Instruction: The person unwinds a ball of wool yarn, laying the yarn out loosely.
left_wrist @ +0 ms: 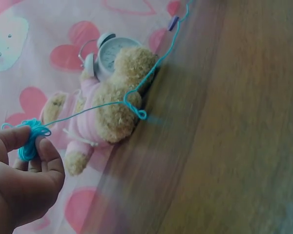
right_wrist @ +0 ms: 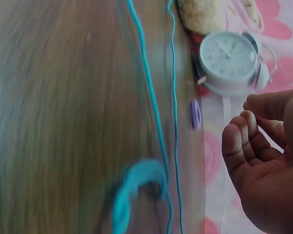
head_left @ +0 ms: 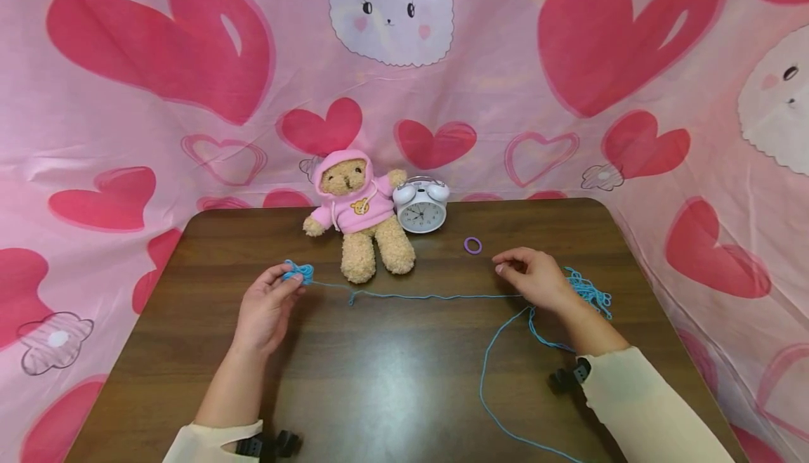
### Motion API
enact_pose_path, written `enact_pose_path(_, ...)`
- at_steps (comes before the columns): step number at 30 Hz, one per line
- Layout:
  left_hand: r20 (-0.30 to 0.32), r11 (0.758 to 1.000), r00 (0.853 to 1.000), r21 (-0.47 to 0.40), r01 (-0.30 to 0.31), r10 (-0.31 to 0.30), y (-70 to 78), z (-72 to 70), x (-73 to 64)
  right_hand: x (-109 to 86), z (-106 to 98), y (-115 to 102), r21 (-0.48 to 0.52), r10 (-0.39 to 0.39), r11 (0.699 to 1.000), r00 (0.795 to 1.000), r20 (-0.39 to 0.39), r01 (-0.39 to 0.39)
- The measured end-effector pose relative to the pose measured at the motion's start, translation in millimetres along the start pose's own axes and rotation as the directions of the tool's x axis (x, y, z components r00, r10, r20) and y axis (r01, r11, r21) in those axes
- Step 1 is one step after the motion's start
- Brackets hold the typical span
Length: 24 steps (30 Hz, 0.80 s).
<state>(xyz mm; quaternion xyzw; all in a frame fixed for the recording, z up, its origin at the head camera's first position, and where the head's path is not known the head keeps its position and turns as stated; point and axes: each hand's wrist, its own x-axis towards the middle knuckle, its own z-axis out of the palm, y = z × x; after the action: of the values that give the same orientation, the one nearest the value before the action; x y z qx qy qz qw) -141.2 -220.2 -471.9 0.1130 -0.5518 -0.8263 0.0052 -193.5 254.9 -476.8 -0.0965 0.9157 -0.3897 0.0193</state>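
Note:
My left hand (head_left: 267, 308) pinches a small wound bundle of blue yarn (head_left: 298, 272) between thumb and fingertips, raised at the table's left side. From that bundle a strand (head_left: 417, 297) with a small looped kink runs rightward across the table, under my right hand (head_left: 536, 282). The right hand's fingers (right_wrist: 237, 146) are loosely bent, with nothing seen between them in the right wrist view. Beside and partly behind its wrist is a loose heap of blue yarn (head_left: 590, 293). Another strand (head_left: 483, 379) curves from near that wrist toward the front edge.
A teddy bear (head_left: 360, 210) in a pink hoodie sits at the back of the brown table (head_left: 379, 379). A white twin-bell alarm clock (head_left: 421, 214) stands against its side. A purple ring (head_left: 472, 245) lies left of the right hand. Behind hangs a pink heart-print cloth (head_left: 493, 83).

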Motion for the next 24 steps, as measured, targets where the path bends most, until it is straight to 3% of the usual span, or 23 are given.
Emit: enact_pose_path(24, 0.107, 1.000, 0.994, -0.019, -0.015, 0.017, -12.8, 49.6, 2.3, 22.2, 75, -61, 0.157, -0.177, 0.976, 0.973, 0.147, 0.153)
